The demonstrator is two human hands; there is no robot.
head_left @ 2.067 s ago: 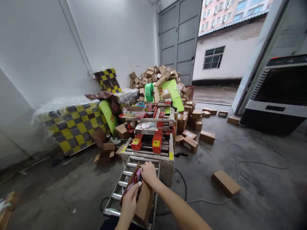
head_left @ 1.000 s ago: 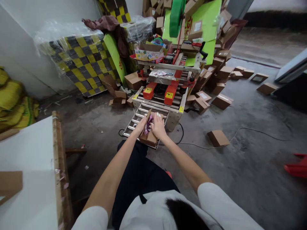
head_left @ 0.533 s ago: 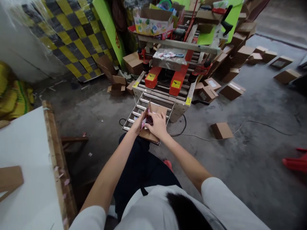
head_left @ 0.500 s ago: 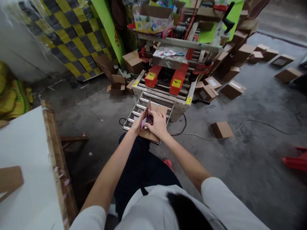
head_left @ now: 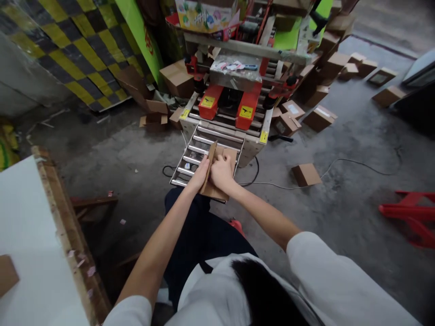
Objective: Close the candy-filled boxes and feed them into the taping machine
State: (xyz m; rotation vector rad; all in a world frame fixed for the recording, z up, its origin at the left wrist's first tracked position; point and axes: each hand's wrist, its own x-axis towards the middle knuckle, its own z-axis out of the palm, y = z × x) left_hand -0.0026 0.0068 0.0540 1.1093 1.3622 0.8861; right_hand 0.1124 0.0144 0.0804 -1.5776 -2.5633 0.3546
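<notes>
A small brown cardboard box [head_left: 230, 156] sits on the silver rollers in front of me, one flap [head_left: 211, 164] standing up on its left side. My left hand [head_left: 200, 175] lies along the outside of that flap, fingers stretched. On the other side of the flap, my right hand [head_left: 222, 173] is curled over the box with its fingers bent in. What those fingers hold, if anything, is hidden, and so are the box's contents.
A roller conveyor [head_left: 193, 148] leads to a taping machine with red guides [head_left: 245, 111]. Several cartons lie on the floor at the right, one box [head_left: 306, 174] nearer. A white-topped table [head_left: 30, 226] is at the left, a red stool [head_left: 408, 213] at the right.
My right hand has curled its fingers tighter, and the dark purple and pink contents seen before are now out of sight. My left hand has flattened along the flap. The camera view has shifted slightly.
</notes>
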